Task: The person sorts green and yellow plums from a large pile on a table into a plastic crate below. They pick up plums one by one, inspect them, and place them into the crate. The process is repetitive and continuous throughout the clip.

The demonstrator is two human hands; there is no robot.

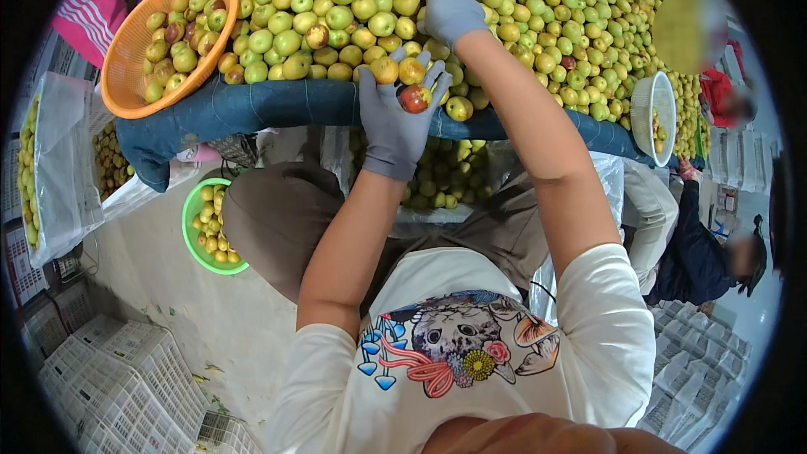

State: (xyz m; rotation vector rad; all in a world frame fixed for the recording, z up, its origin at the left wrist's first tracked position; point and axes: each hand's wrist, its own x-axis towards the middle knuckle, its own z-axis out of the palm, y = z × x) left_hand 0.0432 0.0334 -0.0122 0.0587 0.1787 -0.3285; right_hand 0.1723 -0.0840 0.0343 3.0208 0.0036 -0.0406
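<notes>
Both my hands wear thin grey gloves. My left hand (398,115) is turned palm up at the padded edge of the sorting table, holding several jujube fruits; one of them is a red-brown jujube (414,98), the others yellow-green with brown patches. My right hand (454,15) reaches into the heap of green jujubes (536,6), back of the hand up, its fingers curled down among the fruit; whether it grips one is hidden. An orange plastic basket (118,85) with green and brownish jujubes rests tilted at the left end of the heap.
Dark blue padding (284,103) lines the table edge. A green basket (189,227) of yellowish jujubes stands on the floor by my knee. More fruit lies beneath the table. A white basket (642,113) sits at the right. Plastic crates (120,384) stand lower left. Other people are at the right.
</notes>
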